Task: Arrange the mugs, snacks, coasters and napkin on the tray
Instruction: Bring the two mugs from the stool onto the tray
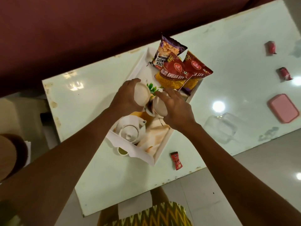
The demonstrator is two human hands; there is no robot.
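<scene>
1. A white tray point(136, 69) lies slantwise on a glossy white table point(97, 176), seen from above; two bare arms reach in from the near edge.
2. The left hand point(128, 97) has its fingers curled round a pale mug point(141, 93), tipped on its side over the middle of the tray; a round pale face of it points up at the camera.
3. The right hand point(175, 108) grips a second mug point(160, 105) from above, fingers spread across it; this one is tilted too, just right of the first and almost touching it (whether the two rims meet cannot be told).
4. At the far end of the tray three snack packets overlap: a purple peanut packet point(164, 51) farthest off; a red sev packet point(172, 74) lying partly over it; another red packet point(197, 67) of the same kind to its right, jutting over the tray's right wall.
5. At the near end of the tray a white teapot point(130, 131) stands upright with its lid on; a cream napkin point(156, 136) lies crumpled just right of it, inside the tray.
6. On the table, just right of the tray's near corner, lies a small red sachet point(176, 160).
7. Well apart to the right are a clear plastic box point(219, 128); a pink lid point(283, 108); and two small red wrapped items point(270, 47) point(284, 74) farther off.
</scene>
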